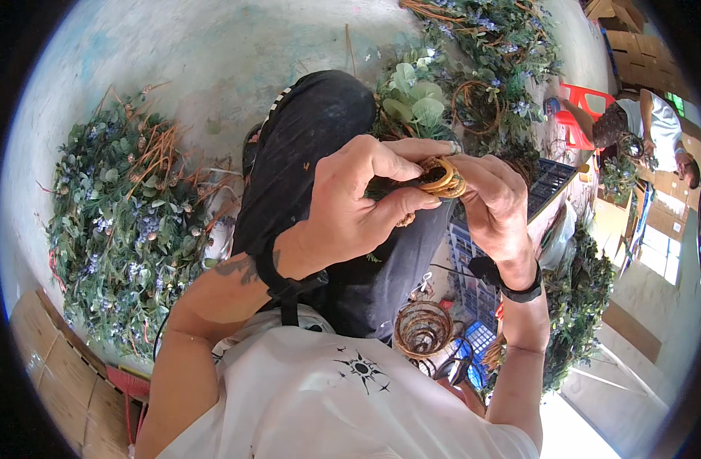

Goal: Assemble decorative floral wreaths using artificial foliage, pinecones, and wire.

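Note:
Both hands meet above my lap around a small coil of tan-brown vine or twine (445, 182). My left hand (358, 195) pinches its left side between thumb and fingers. From the other side, the fingers of my right hand (494, 200) are closed on the coil's right edge and top. A little brown piece shows under my left thumb; its kind is hard to make out. Just beyond the hands lies greenery with broad pale leaves (415, 99), partly hidden by my fingers.
A heap of leafy garlands with blue flowers and pinecones (128, 237) lies at left, more greenery (488, 61) at far right. Beside my right forearm are a blue plastic crate (473, 268) and a brown twig basket (423, 329). Another person (660, 126) works near a red chair (588, 99).

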Demonstrator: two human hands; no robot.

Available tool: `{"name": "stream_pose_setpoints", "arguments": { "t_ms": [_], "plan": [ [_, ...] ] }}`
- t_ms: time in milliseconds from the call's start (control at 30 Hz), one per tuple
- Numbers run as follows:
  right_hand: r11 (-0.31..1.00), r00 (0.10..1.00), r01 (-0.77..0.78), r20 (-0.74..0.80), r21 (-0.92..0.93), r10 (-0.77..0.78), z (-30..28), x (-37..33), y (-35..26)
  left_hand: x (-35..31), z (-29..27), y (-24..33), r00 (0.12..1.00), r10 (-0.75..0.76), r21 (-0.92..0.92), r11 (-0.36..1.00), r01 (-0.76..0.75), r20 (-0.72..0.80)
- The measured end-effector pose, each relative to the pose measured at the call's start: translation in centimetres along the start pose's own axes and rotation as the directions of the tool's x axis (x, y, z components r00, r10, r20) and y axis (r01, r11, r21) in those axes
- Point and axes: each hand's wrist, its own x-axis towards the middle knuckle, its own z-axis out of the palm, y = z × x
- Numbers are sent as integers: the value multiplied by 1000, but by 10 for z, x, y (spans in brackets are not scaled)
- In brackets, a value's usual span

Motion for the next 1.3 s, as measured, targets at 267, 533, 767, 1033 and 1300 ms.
{"name": "stream_pose_setpoints", "arguments": {
  "t_ms": [267,533,767,1033,1300],
  "plan": [
    [998,988,-19,-149,58,27,11,-4,-3,-2,1,1,1000,-29,11,1000,29,0],
    [944,961,-277,-67,-179,269,7,-35,-39,-2,4,-3,999,45,68,997,-43,-23],
    [703,880,206,443,-680,171,-27,28,-113,-1,2,-1,997,76,157,985,-77,12],
    [741,745,546,631,-390,-217,-48,141,-66,-13,16,-1,990,-37,222,973,66,-134],
    [853,708,502,635,-145,-309,-37,145,-4,-14,16,3,985,-156,-83,985,149,-80]
  ]
}}
